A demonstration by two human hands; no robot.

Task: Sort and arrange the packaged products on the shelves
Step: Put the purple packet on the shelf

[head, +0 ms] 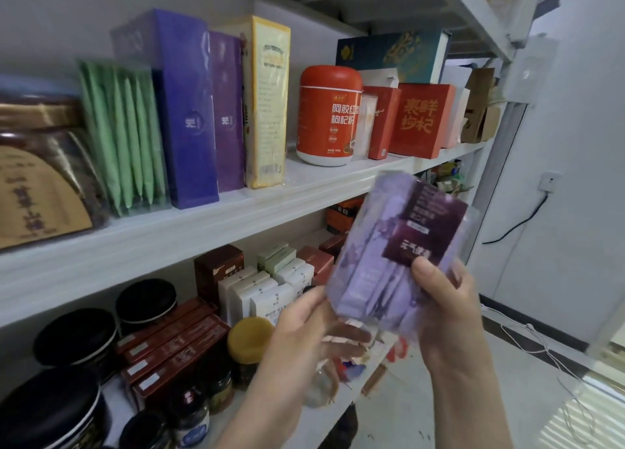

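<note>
White wall (575, 127) at frame right; shelving fills left and centre. Upper shelf (203, 222), left to right: jar (40, 178), green sachets (125, 137), purple boxes (192, 110) (two) and yellow box (267, 103), all packed side by side; a bare gap; red canister (326, 117); red boxes (419, 117) close beside it. Bare strip along the front edge before the canister. Lower shelf (338, 401), crowded: black lids (76, 333), brown boxes (176, 340), white boxes (257, 293), yellow-lidded jar (250, 338). Purple pouch (389, 255), centre right, held tilted in the air before the upper shelf's edge. Left hand (304, 340) grips its lower left corner. Right hand (446, 313) grips its lower right, thumb on the front. Hands apart, pouch between them.
</note>
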